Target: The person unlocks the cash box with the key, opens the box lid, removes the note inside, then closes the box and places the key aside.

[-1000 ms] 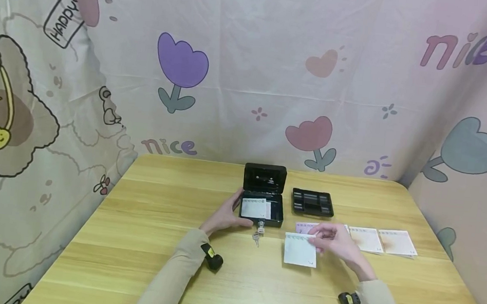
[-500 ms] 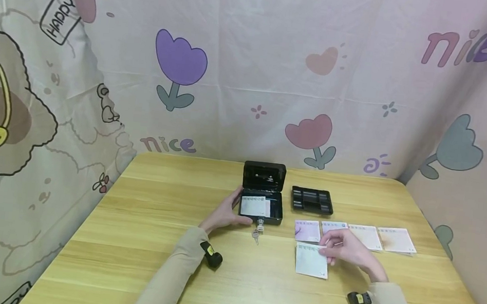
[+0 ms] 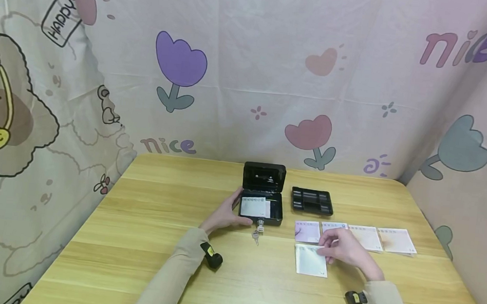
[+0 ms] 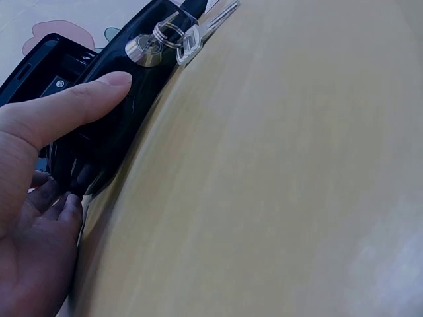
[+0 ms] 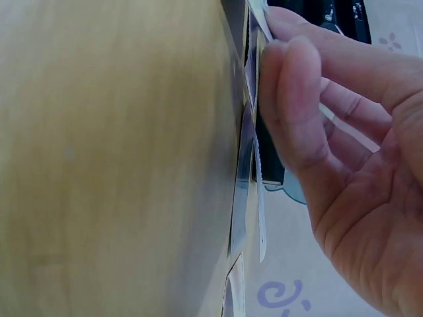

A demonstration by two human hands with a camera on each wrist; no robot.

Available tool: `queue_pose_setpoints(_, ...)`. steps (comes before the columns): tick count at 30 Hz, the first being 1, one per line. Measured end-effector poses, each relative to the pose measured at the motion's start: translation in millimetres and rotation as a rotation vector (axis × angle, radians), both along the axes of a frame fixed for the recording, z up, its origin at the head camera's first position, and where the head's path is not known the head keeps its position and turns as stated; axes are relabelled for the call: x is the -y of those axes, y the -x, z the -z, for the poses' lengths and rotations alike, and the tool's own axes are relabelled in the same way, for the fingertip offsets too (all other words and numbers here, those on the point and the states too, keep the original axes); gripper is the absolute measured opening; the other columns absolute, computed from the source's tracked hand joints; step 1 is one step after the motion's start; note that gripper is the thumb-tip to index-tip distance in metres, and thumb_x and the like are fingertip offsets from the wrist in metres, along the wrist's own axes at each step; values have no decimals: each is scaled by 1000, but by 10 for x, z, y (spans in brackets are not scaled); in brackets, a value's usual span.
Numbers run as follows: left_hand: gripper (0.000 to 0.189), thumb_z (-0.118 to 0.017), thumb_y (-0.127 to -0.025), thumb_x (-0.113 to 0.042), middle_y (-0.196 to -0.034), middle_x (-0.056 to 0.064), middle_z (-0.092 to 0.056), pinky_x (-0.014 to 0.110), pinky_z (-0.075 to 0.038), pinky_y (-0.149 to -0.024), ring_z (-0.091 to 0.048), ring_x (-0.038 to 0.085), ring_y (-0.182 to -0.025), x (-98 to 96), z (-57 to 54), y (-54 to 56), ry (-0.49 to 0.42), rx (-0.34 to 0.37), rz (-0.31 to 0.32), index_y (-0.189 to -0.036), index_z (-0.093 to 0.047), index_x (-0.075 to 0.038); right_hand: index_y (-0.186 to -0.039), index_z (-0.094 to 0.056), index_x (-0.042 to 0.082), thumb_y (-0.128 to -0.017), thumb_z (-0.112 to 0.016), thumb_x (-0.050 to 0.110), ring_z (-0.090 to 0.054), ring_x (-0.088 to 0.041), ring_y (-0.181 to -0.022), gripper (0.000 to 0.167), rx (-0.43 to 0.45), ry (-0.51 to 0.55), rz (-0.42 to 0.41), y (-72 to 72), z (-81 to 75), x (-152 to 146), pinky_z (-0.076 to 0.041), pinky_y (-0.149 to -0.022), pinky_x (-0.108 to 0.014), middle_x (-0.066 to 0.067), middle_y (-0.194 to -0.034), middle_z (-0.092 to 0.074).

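My left hand (image 3: 223, 216) grips the left side of an open black cash box (image 3: 275, 220). In the left wrist view its thumb (image 4: 99, 99) lies along the box front, near the round lock (image 4: 142, 51) with keys (image 4: 190, 45) hanging from it. Pale papers (image 3: 253, 206) like banknotes lie inside the box. My right hand (image 3: 347, 250) pinches a pale green banknote (image 3: 311, 261) at its upper right corner, low over the table. The right wrist view shows thumb and fingers at the note's edge; whether it touches the table I cannot tell.
Behind the right hand runs a row of notes: a purple one (image 3: 307, 232), a bluish one (image 3: 334, 226) partly covered, and two pale orange ones (image 3: 365, 238). A black compartment tray (image 3: 311, 201) lies right of the box. A printed curtain (image 3: 243, 64) hangs behind the table.
The right hand has carried the pale green note right and toward the person, uncovering the purple and bluish notes; over the last half second it barely moved. The left hand stays on the box.
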State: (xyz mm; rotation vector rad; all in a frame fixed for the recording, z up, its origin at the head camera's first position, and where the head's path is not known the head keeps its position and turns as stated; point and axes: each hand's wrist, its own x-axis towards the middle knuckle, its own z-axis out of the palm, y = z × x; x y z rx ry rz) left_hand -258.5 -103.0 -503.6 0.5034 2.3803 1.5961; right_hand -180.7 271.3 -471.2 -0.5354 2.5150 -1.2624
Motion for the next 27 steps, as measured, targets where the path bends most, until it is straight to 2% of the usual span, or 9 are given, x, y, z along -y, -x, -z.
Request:
queue_pose_setpoints(9,123,-90,-73,-21,-171,12,-6,44,-19,-130,-18,33,-157,0,5,1,9,-10,-6,-162,-7,-6,-85,-66,0,-80,-81,7,-59,-8,-50,18,-26,-39,56,-16,-3,-3,-58,-45,-30,-4,-70,-62)
queue_pose_setpoints(14,124,-91,-73,-21,-171,12,-6,42,-19,-130,-18,32,-157,-5,1,0,18,-9,-7,-162,-6,-7,-85,-65,0,-81,-80,7,-59,-8,-49,17,-24,-35,59,-21,-9,-8,-58,-44,-31,-4,-70,-61)
queue_pose_setpoints(22,123,-91,-72,-22,-170,14,-7,43,-19,-129,-18,33,-157,-7,5,-16,16,-13,-9,-162,-8,-5,-91,-66,-1,-84,-79,11,-61,-10,-54,19,-5,18,48,-25,-36,5,-59,-46,-31,-7,-76,-64)
queue_pose_setpoints(27,123,-91,-72,-21,-170,15,-7,45,-19,-129,-19,35,-156,-1,6,-26,8,-23,-10,-162,-8,-4,-98,-66,-6,-85,-79,13,-67,-11,-62,26,-9,96,35,-25,-68,50,-63,-53,-33,-12,-83,-65)
